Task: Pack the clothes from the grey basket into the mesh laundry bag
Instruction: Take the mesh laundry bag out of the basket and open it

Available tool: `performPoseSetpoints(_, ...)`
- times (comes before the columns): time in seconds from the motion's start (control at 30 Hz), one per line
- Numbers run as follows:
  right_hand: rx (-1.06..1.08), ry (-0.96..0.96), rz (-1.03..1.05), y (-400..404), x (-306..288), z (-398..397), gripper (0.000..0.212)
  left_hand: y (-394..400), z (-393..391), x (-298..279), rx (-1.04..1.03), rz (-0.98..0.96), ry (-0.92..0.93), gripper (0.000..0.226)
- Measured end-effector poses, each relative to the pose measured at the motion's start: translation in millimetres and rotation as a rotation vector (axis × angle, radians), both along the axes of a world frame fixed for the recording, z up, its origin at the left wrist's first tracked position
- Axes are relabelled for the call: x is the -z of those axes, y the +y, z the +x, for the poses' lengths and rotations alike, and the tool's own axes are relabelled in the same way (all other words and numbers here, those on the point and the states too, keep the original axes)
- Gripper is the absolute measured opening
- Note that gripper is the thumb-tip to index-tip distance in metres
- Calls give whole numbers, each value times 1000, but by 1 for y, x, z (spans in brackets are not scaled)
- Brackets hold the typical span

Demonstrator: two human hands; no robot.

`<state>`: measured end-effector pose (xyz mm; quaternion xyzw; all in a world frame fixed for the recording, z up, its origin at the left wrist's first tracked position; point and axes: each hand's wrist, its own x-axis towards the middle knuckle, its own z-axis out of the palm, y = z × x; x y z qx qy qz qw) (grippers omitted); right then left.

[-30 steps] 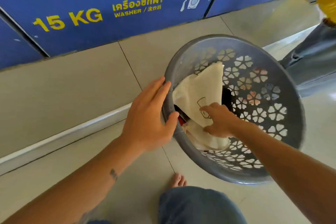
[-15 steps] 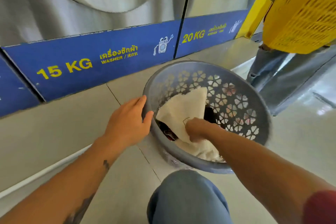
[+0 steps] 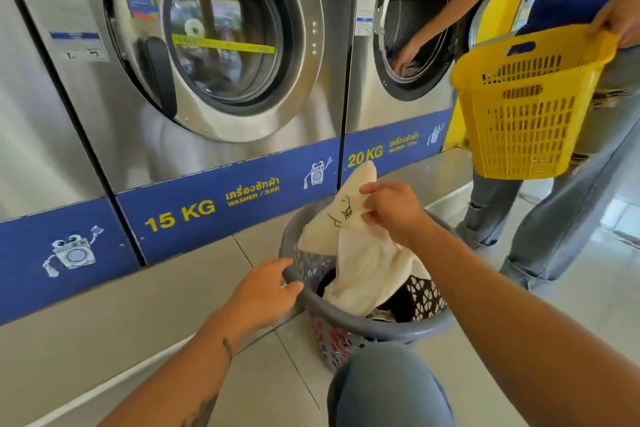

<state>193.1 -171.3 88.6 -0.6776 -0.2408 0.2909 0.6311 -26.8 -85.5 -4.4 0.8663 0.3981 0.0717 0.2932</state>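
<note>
Round grey plastic basket with flower cut-outs [image 3: 349,322] sits on the tile floor, lower centre of frame. Right hand [image 3: 391,210] pinches a cream cloth with a black line drawing [image 3: 360,253], lifted partly above the rim, lower part hanging inside over dark clothes [image 3: 401,302]. Left hand [image 3: 261,291] grips the basket's left rim, fingers curled over it. 15 KG steel washer [image 3: 221,45] upper left, door closed. Upper right, another person reaches into the 20 KG washer [image 3: 408,28], holding a yellow slotted basket [image 3: 526,107]
</note>
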Motion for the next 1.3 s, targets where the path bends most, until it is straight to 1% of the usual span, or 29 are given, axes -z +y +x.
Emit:
performPoseSetpoints(0.07,42,261,206,-5,-30,-15,26,-13,-3,-15,-38,-99,-96,66)
performPoseSetpoints(0.1,46,362,288,-8,-42,-23,27,-19,-5,-22,-68,-165,-156,67)
performPoseSetpoints(0.2,18,568,462,-21,-63,-46,31,-38,-12,-40,-188,-468,-404,58)
performPoseSetpoints(0.23,4,626,510,-25,-65,-53,30,-43,-16,-45,-236,-593,-472,61)
performPoseSetpoints(0.3,-22,709,559,-31,-63,-68,29,-50,-25,-49,-308,-810,-615,81)
performPoseSetpoints(0.33,-35,706,548,-34,-59,-77,28,-52,-30,-50,-346,-863,-711,89)
performPoseSetpoints(0.37,-57,664,505,-36,-52,-86,28,-53,-34,-52,-395,-860,-815,95)
performPoseSetpoints(0.4,-89,579,422,-36,-43,-94,28,-53,-39,-53,-446,-781,-891,97)
performPoseSetpoints(0.43,-130,453,311,-37,-32,-102,28,-52,-45,-55,-491,-645,-924,95)
performPoseSetpoints(0.47,-179,285,183,-38,-21,-109,27,-50,-52,-58,-534,-482,-923,87)
performPoseSetpoints(0.5,-228,49,44,-38,-9,-113,25,-46,-60,-63,-564,-323,-905,74)
performPoseSetpoints(0.57,-286,-557,-187,-34,12,-120,15,-36,-79,-73,-558,-72,-857,51)
performPoseSetpoints(0.6,-301,-751,-198,-30,16,-125,14,-30,-89,-80,-543,32,-835,48)
performPoseSetpoints(0.63,-316,-790,-144,-27,17,-131,19,-24,-100,-87,-530,110,-820,48)
performPoseSetpoints(0.67,-356,-711,-72,-25,14,-139,26,-18,-110,-93,-513,160,-815,48)
performPoseSetpoints(0.7,-444,-571,-15,-21,11,-147,37,-13,-119,-99,-487,190,-819,46)
performPoseSetpoints(0.73,-549,-462,6,-14,8,-157,52,-8,-127,-105,-457,215,-820,45)
performPoseSetpoints(0.77,-645,-446,-15,-7,7,-167,69,-3,-135,-112,-430,253,-816,43)
performPoseSetpoints(0.8,-715,-492,-46,1,8,-178,84,2,-143,-119,-417,306,-811,43)
performPoseSetpoints(0.83,-754,-577,-78,9,11,-188,93,9,-151,-126,-421,364,-820,43)
performPoseSetpoints(0.87,-753,-641,-87,18,16,-199,93,16,-160,-132,-434,414,-836,43)
performPoseSetpoints(0.9,-720,-661,-78,26,20,-208,86,22,-169,-137,-443,459,-843,42)
performPoseSetpoints(0.97,-633,-624,-33,41,26,-222,57,32,-186,-141,-454,534,-805,38)
performPoseSetpoints(1.0,-610,-615,-11,46,28,-228,46,35,-193,-139,-461,559,-774,37)
performPoseSetpoints(1.03,-601,-612,3,50,29,-233,39,38,-200,-135,-469,571,-744,36)
performPoseSetpoints(1.1,-632,-573,59,54,28,-242,34,46,-209,-121,-503,566,-693,36)
performPoseSetpoints(1.2,-780,-421,241,54,26,-259,37,59,-225,-106,-578,571,-641,40)
performPoseSetpoints(1.23,-826,-410,287,54,26,-263,39,64,-231,-103,-599,582,-631,40)
performPoseSetpoints(1.3,-872,-460,324,56,28,-271,40,70,-241,-98,-647,598,-590,36)
